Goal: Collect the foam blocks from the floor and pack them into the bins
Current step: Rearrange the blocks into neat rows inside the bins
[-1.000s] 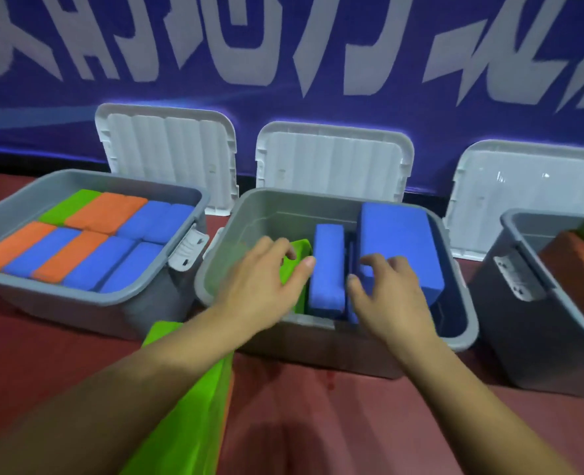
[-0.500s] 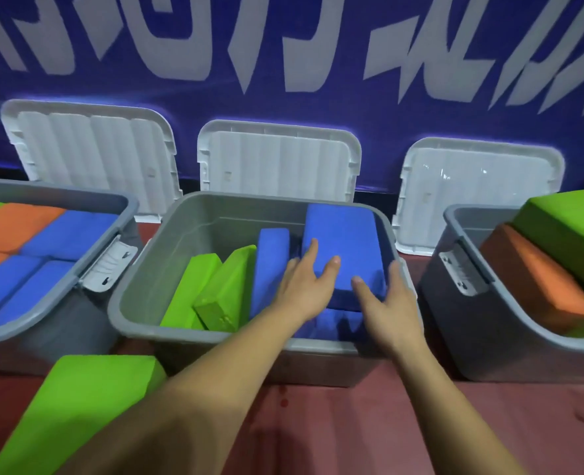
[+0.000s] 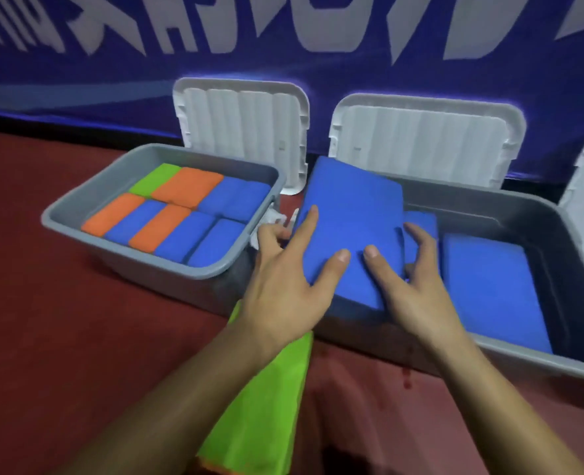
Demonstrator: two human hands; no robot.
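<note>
Red floor point(image 3: 61, 337); full bin point(image 3: 112, 180) beyond the left hand point(image 3: 283, 293); it and the right hand point(image 3: 417, 296) clasp a blue block point(image 3: 352, 207) over the part-filled bin point(image 3: 554, 255); green block point(image 3: 266, 406) under the left wrist seemingly awaits packing.

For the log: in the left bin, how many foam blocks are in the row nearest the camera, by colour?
Left bin, near row:
Orange blocks: 2
Blue blocks: 3
Total: 5
</note>
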